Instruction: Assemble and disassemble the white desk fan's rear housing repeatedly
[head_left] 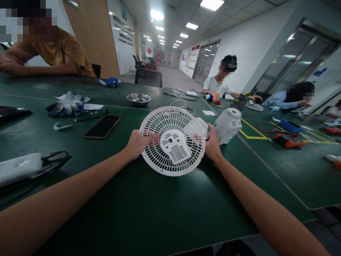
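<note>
Left hand [138, 144]: we grip fan grille [174, 144] rim.
Right hand [213, 145]: at grille's right edge; fingers partly hidden, we can't tell grip.
Fan grille: between our hands, over green table [165, 213].

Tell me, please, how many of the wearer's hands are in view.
2: the left hand at the left rim of the white fan grille, the right hand at its right side; each partly hidden behind it.

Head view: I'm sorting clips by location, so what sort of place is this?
Probably a shared workshop in an office-style room: a fan grille is held over a green work table, an orange-and-black device lies to the right, and panel lights line the ceiling.
</note>
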Available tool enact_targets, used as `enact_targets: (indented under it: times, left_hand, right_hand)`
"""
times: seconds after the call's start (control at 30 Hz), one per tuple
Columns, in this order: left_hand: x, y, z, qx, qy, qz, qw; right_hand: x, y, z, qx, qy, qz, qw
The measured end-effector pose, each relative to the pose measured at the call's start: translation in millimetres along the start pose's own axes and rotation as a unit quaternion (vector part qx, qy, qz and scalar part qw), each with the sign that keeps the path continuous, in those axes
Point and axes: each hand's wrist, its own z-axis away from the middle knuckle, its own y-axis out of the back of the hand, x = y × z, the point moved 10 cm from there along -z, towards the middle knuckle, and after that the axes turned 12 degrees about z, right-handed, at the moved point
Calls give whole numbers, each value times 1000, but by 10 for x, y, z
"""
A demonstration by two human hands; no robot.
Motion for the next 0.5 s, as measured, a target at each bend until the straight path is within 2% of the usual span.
enact_targets:
  times: [0.1, 0.2, 0.3, 0.33, 0.4, 0.5]
  left_hand:
    - [-70, 97, -24, 38, 31, 17, 999]
    - [-109, 161, -49, 52, 51, 36, 997]
    - [-114, 188, -55, 54, 60, 48, 996]
    - [-114, 195, -54, 56, 62, 52, 995]
    - [-117, 197, -56, 56, 62, 56, 995]
    - [-154, 201, -72, 56, 68, 57, 994]
  right_hand:
    - [214, 309, -92, 65, 5, 160, 985]
    - [364, 332, -125, 49, -18, 217, 975]
    - [357, 337, -123, 55, -22, 218, 974]
    - [306, 387, -122, 76, -7, 218, 973]
    - [183, 597, -104, 156, 30, 228, 961]
    - [175, 1026, -28, 303, 38, 252, 918]
